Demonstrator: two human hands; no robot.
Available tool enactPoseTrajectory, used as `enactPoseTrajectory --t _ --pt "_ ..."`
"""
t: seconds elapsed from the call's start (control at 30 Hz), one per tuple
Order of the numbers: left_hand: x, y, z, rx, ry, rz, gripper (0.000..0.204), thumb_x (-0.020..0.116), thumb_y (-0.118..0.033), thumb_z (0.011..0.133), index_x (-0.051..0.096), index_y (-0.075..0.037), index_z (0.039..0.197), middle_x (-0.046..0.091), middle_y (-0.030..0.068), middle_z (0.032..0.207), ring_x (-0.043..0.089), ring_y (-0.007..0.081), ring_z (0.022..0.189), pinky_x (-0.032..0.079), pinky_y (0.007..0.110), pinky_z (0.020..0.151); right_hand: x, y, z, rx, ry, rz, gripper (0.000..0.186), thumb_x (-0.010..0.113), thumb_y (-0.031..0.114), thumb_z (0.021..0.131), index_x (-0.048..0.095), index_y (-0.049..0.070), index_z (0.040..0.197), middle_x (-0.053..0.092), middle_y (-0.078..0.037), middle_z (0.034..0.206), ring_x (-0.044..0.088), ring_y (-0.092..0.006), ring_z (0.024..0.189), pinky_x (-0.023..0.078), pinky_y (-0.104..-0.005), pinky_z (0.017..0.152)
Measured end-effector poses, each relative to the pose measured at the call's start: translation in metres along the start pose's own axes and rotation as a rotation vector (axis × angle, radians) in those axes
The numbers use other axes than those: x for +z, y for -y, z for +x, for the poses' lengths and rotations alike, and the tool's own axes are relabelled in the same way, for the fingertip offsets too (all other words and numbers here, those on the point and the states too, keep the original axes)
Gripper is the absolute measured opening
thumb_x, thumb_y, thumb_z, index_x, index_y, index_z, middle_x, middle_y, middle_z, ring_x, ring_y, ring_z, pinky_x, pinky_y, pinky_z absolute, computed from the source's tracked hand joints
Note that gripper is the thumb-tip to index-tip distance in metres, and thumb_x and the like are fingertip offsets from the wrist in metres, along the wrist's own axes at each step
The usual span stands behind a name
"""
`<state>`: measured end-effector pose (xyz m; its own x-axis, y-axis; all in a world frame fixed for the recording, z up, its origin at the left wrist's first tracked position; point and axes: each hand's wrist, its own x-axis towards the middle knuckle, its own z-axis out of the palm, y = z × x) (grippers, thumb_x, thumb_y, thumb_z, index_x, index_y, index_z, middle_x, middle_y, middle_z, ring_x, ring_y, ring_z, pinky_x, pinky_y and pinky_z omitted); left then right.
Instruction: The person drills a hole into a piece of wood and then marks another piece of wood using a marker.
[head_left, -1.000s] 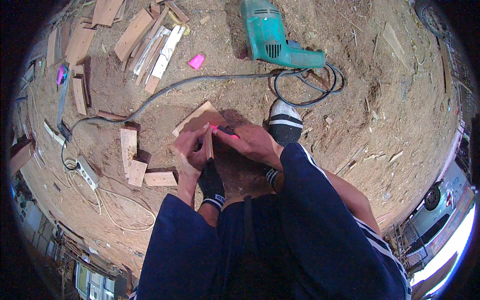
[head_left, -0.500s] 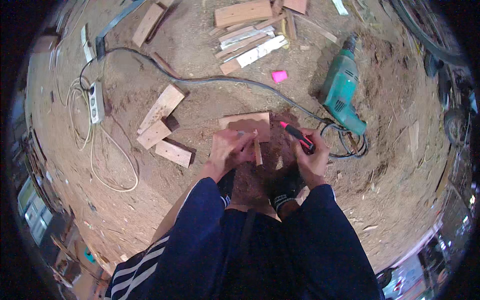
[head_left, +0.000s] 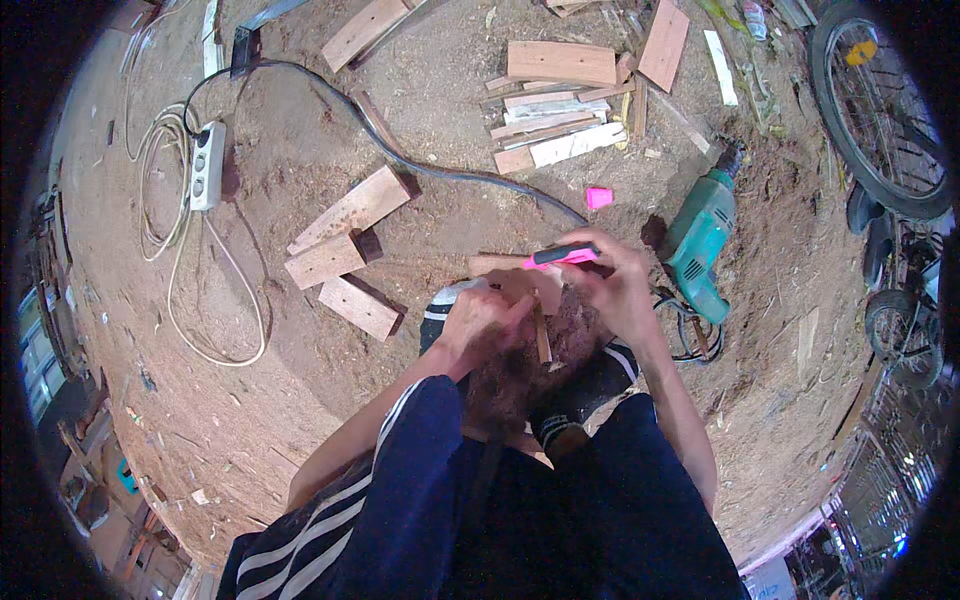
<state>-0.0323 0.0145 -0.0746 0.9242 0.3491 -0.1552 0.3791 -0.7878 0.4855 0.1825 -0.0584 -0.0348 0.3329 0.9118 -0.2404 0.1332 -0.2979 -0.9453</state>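
My left hand [head_left: 482, 322] is closed, its fingertips pinching the upper part of a narrow wooden strip [head_left: 543, 340]. The strip stands out below them, over a flat wooden board [head_left: 492, 265] on the ground between my feet. My right hand [head_left: 622, 288] is wrapped round a slim pink-and-black handheld tool [head_left: 562, 256], whose exact kind I cannot make out. The tool lies almost level above the board, its pink end pointing left. Both hands partly cover the board. A small pink cap-like piece [head_left: 598, 198] lies on the ground beyond my right hand.
A green drill [head_left: 702, 240] lies to the right, its black cable [head_left: 440, 172] running left toward a white power strip [head_left: 206, 168]. Several wooden blocks [head_left: 350, 210] lie left of centre. Wood offcuts [head_left: 560, 62] are stacked beyond. A bicycle wheel [head_left: 835, 110] is at far right.
My right hand has moved left and slightly up, and the tool has turned from slanting to nearly level. The left hand stays pinched on the strip. The whole view has shifted.
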Motion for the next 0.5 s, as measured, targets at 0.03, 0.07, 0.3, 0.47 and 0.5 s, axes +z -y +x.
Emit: enactPoseTrajectory --t 0.03,0.07,0.3,0.47,0.5 --pt "0.003 0.001 -0.002 0.002 -0.006 -0.004 0.028 0.074 -0.026 0.078 0.07 -0.014 0.103 0.066 0.0129 0.07 0.068 0.0338 0.067 0.056 0.045 0.059 0.001 -0.004 0.003 -0.001 -0.001 -0.007 0.028 0.08 0.0 0.084 0.071 0.004 0.11 0.075 -0.008 0.103 0.071 -0.0164 0.097 0.056 -0.0303 0.084" --pt "0.003 0.002 -0.001 0.021 -0.022 -0.044 0.028 0.074 -0.026 0.08 0.069 -0.016 0.106 0.064 0.0099 0.068 0.067 0.0332 0.065 0.054 0.044 0.056 0.0 -0.003 0.007 -0.045 0.059 -0.038 0.027 0.08 0.0 0.085 0.071 0.004 0.11 0.075 -0.007 0.102 0.071 -0.0167 0.095 0.056 -0.0309 0.083" --pt "0.006 0.016 -0.004 0.217 -0.099 -0.101 0.022 0.073 -0.027 0.079 0.072 -0.019 0.1 0.06 0.0048 0.064 0.064 0.0274 0.064 0.052 0.042 0.058 0.003 0.008 0.007 0.076 -0.058 0.109 0.016 0.069 0.01 0.1 0.067 0.002 0.113 0.073 -0.007 0.097 0.07 -0.0136 0.085 0.056 -0.0288 0.074" --pt "-0.014 0.025 -0.015 0.403 -0.148 -0.247 0.028 0.076 -0.018 0.076 0.073 -0.017 0.104 0.059 0.002 0.074 0.058 0.0246 0.068 0.048 0.04 0.063 -0.008 0.013 -0.022 0.193 -0.459 0.347 0.018 0.074 0.003 0.094 0.069 0.0 0.111 0.075 -0.006 0.1 0.069 -0.0126 0.088 0.055 -0.0277 0.08" --pt "-0.017 0.023 -0.018 0.347 -0.114 -0.311 0.031 0.078 -0.014 0.075 0.073 -0.016 0.106 0.06 0.0013 0.078 0.057 0.0238 0.07 0.047 0.04 0.065 -0.007 0.004 -0.032 0.215 -0.534 0.374 0.02 0.076 0.0 0.092 0.07 -0.001 0.111 0.075 -0.005 0.101 0.069 -0.0124 0.087 0.055 -0.0276 0.082"
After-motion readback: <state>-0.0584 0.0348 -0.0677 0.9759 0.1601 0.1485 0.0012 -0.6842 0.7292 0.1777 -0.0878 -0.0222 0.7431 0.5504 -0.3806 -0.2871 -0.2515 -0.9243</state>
